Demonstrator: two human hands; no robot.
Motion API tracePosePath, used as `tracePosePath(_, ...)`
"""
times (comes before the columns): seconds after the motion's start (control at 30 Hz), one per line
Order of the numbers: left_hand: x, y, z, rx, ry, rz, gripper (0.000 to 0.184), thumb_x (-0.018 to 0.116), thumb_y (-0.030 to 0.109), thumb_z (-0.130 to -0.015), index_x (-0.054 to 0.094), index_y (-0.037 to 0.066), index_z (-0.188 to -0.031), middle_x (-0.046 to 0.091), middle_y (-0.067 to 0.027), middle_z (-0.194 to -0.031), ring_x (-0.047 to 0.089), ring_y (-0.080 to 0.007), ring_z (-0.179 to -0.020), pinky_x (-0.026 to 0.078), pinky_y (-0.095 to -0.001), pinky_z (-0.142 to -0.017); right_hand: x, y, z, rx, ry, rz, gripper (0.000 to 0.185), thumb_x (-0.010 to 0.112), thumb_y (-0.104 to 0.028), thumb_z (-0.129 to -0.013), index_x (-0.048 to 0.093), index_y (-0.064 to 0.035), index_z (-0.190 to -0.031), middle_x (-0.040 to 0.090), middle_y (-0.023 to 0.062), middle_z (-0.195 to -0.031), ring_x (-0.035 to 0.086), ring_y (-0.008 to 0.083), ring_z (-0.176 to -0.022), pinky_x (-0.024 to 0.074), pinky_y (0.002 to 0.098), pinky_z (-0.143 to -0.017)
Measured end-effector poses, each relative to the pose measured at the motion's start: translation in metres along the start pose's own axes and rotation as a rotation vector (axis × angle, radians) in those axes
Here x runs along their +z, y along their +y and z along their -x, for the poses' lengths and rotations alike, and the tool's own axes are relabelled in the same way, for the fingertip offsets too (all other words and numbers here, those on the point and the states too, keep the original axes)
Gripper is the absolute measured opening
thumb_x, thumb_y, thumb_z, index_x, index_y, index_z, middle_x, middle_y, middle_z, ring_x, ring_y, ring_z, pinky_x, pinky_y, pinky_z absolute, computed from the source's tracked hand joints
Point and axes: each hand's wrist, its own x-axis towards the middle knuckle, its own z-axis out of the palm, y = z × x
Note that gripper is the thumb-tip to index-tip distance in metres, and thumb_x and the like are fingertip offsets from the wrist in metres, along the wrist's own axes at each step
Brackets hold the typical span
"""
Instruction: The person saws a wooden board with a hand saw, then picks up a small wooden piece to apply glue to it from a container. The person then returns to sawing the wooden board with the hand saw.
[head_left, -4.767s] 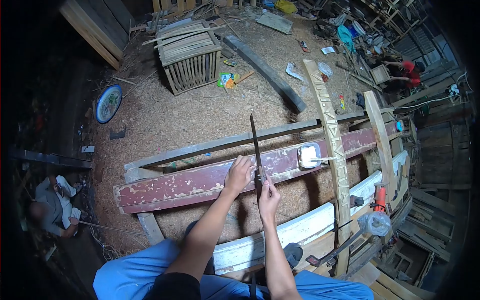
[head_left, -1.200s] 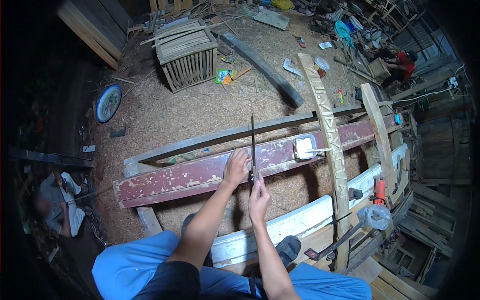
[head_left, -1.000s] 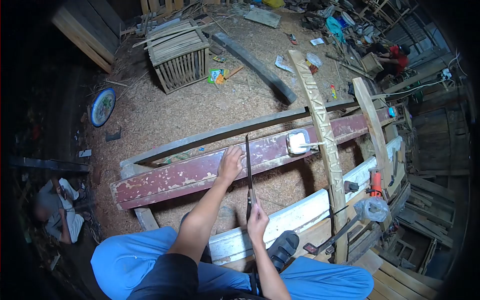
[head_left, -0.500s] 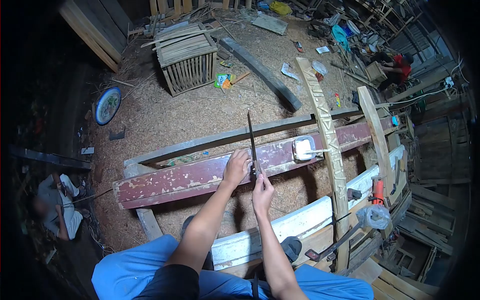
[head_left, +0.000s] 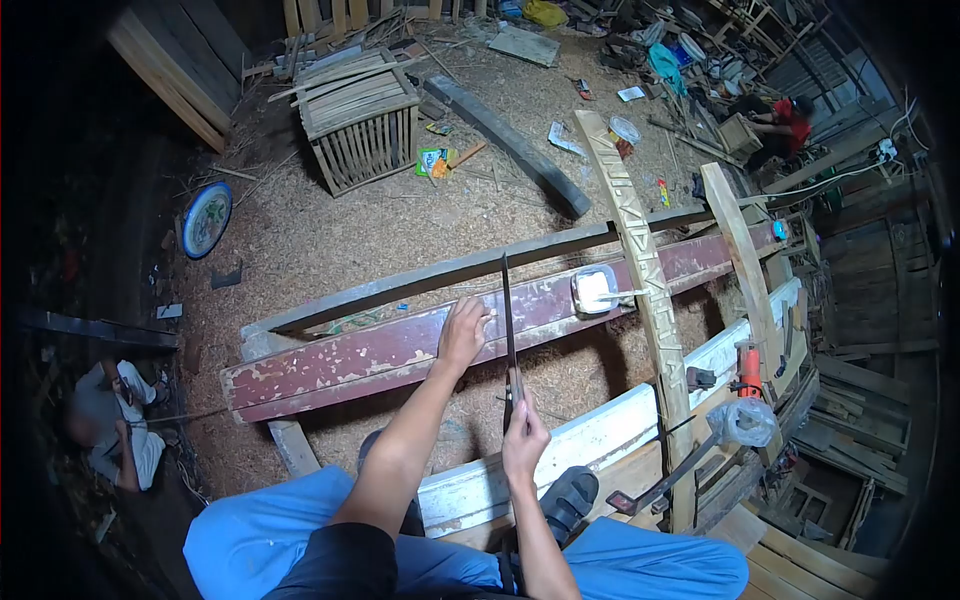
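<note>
My right hand (head_left: 524,437) is closed round the handle of a long, dark, narrow saw (head_left: 508,315), whose blade points away from me across the red plank. My left hand (head_left: 463,335) presses on the worn red plank (head_left: 350,362) just left of the blade, its fingers bent round a small piece too hidden to name. A square tub (head_left: 594,288) with white contents and a flat stick across it stands on the plank, right of the blade.
A carved board (head_left: 645,260) and a plain board (head_left: 740,245) lie across the beams at right. Nearer me are a white beam (head_left: 590,435) and a red tool (head_left: 748,370). A slatted crate (head_left: 362,130) stands beyond. People sit at far left and upper right.
Over the last half second my right hand and the saw have moved back towards me. My left hand stays on the plank. The whole view has shifted slightly.
</note>
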Motion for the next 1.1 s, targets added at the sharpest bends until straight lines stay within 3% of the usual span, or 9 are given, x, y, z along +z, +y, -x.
tracePosePath(0.1,-0.004,0.002,0.0,-0.01,-0.025,0.036,0.009,0.066,0.0,-0.083,0.062,-0.003,-0.091,0.059,-0.0182,-0.097,0.056,-0.0392,-0.099,0.047,-0.0471,-0.088,0.019,-0.008,-0.039,-0.046,0.005,-0.033,0.036,0.052,-0.012,-0.105,0.06,0.0102,-0.132,0.07,0.0231,-0.124,0.067,0.0185,-0.107,0.0504,0.0331,-0.094)
tracePosePath(0.17,-0.002,-0.001,-0.001,0.015,0.001,0.037,0.009,0.066,0.0,-0.083,0.062,-0.003,-0.091,0.059,-0.0181,-0.097,0.056,-0.0392,-0.099,0.047,-0.047,-0.088,0.029,-0.007,-0.06,-0.006,-0.073,0.041,0.035,0.053,-0.014,-0.104,0.063,0.0037,-0.133,0.071,0.0263,-0.119,0.072,0.0285,-0.105,0.0531,0.0389,-0.089)
tracePosePath(0.47,-0.002,0.0,-0.002,0.0,-0.016,-0.024,0.01,0.064,-0.002,-0.081,0.062,-0.002,-0.091,0.059,-0.0178,-0.097,0.056,-0.0392,-0.1,0.048,-0.0464,-0.087,0.031,0.007,-0.05,-0.006,-0.081,0.04,0.036,0.052,-0.014,-0.104,0.063,0.0045,-0.133,0.07,0.0257,-0.121,0.071,0.0335,-0.111,0.0524,0.0391,-0.093)
tracePosePath(0.63,-0.003,-0.001,-0.003,0.029,-0.007,-0.028,0.016,0.062,-0.006,-0.077,0.06,0.0,-0.091,0.059,-0.0161,-0.097,0.057,-0.0373,-0.099,0.048,-0.0455,-0.087,0.034,-0.002,-0.054,0.01,-0.092,0.027,0.035,0.05,-0.013,-0.105,0.062,0.0044,-0.133,0.067,0.0257,-0.127,0.067,0.0331,-0.118,0.0511,0.0381,-0.098)
tracePosePath(0.7,0.0,0.0,-0.003,0.023,0.012,-0.004,0.017,0.061,-0.007,-0.076,0.061,0.0,-0.092,0.059,-0.016,-0.097,0.057,-0.0373,-0.099,0.048,-0.0458,-0.087,0.021,0.005,-0.04,-0.078,-0.074,0.086,0.036,0.05,-0.014,-0.105,0.062,0.0041,-0.134,0.067,0.026,-0.128,0.067,0.0332,-0.118,0.0503,0.0377,-0.099)
tracePosePath(0.77,0.001,-0.001,0.0,0.01,0.029,0.021,0.018,0.06,-0.008,-0.076,0.061,0.0,-0.092,0.059,-0.016,-0.097,0.057,-0.0373,-0.099,0.048,-0.046,-0.087,0.01,0.016,-0.027,-0.009,-0.089,0.041,0.037,0.051,-0.015,-0.105,0.061,0.0047,-0.135,0.066,0.0263,-0.129,0.068,0.0321,-0.118,0.05,0.0379,-0.1)
tracePosePath(1.03,0.002,0.001,0.004,0.033,-0.041,-0.018,0.02,0.061,-0.007,-0.075,0.063,0.001,-0.093,0.061,-0.0144,-0.101,0.059,-0.0358,-0.101,0.05,-0.0445,-0.088,0.02,0.005,-0.042,-0.034,-0.093,0.027,0.038,0.051,-0.015,-0.106,0.059,0.0051,-0.137,0.069,0.0263,-0.124,0.07,0.0257,-0.111,0.052,0.0365,-0.093)
tracePosePath(1.1,-0.002,-0.003,0.006,0.085,-0.075,-0.029,0.02,0.061,-0.007,-0.074,0.063,0.001,-0.093,0.061,-0.014,-0.101,0.059,-0.0358,-0.101,0.05,-0.0444,-0.088,0.019,-0.006,-0.036,0.117,-0.106,0.054,0.038,0.051,-0.014,-0.106,0.058,0.0062,-0.137,0.069,0.0251,-0.125,0.069,0.0251,-0.112,0.0513,0.0365,-0.095)
